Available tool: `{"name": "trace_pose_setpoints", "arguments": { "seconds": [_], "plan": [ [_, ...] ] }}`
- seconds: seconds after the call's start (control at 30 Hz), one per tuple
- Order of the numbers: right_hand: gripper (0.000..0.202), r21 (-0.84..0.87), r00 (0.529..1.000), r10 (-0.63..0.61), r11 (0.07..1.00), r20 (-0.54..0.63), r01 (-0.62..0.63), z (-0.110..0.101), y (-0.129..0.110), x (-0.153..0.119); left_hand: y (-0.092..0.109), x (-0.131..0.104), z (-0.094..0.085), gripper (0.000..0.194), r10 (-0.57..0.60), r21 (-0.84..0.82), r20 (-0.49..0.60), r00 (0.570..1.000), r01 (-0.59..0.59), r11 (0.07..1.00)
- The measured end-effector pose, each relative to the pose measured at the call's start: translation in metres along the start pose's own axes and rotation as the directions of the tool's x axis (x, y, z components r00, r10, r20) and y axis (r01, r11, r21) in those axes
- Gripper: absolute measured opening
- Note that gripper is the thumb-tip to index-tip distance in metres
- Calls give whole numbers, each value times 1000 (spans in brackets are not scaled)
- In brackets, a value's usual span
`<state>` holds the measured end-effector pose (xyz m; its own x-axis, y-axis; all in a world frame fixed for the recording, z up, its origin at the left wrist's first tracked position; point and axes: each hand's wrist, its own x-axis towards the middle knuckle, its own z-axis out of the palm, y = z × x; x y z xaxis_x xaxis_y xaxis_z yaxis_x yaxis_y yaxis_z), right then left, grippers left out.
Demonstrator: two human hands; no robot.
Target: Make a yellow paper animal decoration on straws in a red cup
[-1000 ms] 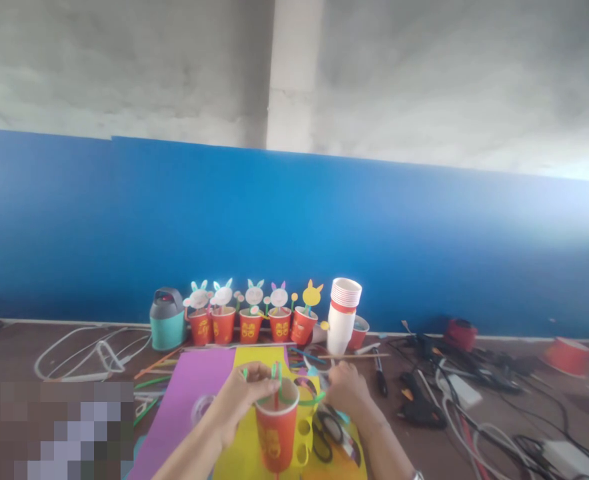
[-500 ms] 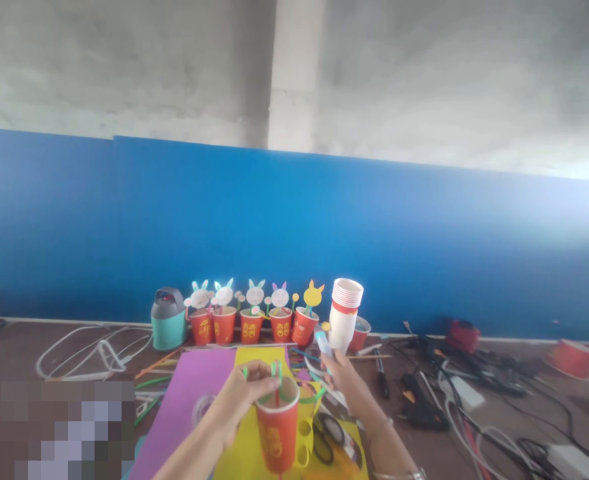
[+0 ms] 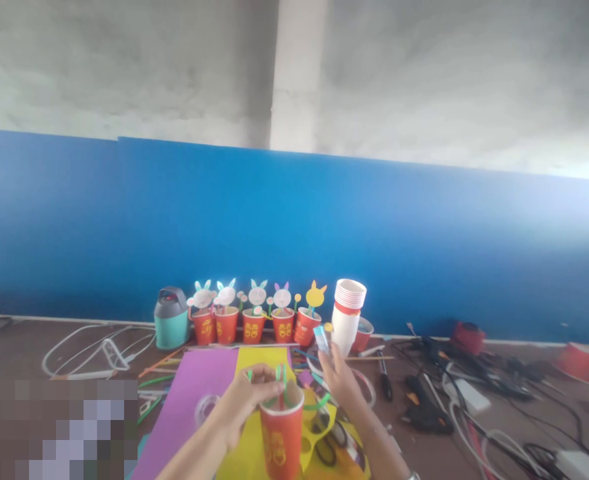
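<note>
Closest to you, your left hand (image 3: 241, 400) pinches the green strips (image 3: 280, 383) sticking out of the red cup (image 3: 281, 437), which sits over the yellow sheet (image 3: 254, 433) on the desk. Just past it, your right hand (image 3: 339, 380) grips a small light-blue stick (image 3: 321, 337), tip up. Further back there's the bunny cups row (image 3: 254, 319) and a white cup stack (image 3: 347, 317) by the blue wall.

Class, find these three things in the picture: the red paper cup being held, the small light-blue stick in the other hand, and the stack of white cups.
Red paper cup (image 3: 280, 440), head view: on its front wall.
Light-blue stick (image 3: 321, 337), head view: on its upper end.
Stack of white cups (image 3: 348, 315), head view: on the stack's side.
</note>
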<state>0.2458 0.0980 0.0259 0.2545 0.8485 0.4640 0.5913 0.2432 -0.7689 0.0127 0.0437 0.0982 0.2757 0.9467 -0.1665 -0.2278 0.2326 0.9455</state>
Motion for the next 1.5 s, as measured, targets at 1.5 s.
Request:
{"name": "trace_pose_setpoints", "arguments": {
  "seconds": [1.5],
  "plan": [
    [25,9,938,256,964,232,-265,-48,-46,11,5,-1,-1,24,113,261,-100,988,-84,962]
  ]
}}
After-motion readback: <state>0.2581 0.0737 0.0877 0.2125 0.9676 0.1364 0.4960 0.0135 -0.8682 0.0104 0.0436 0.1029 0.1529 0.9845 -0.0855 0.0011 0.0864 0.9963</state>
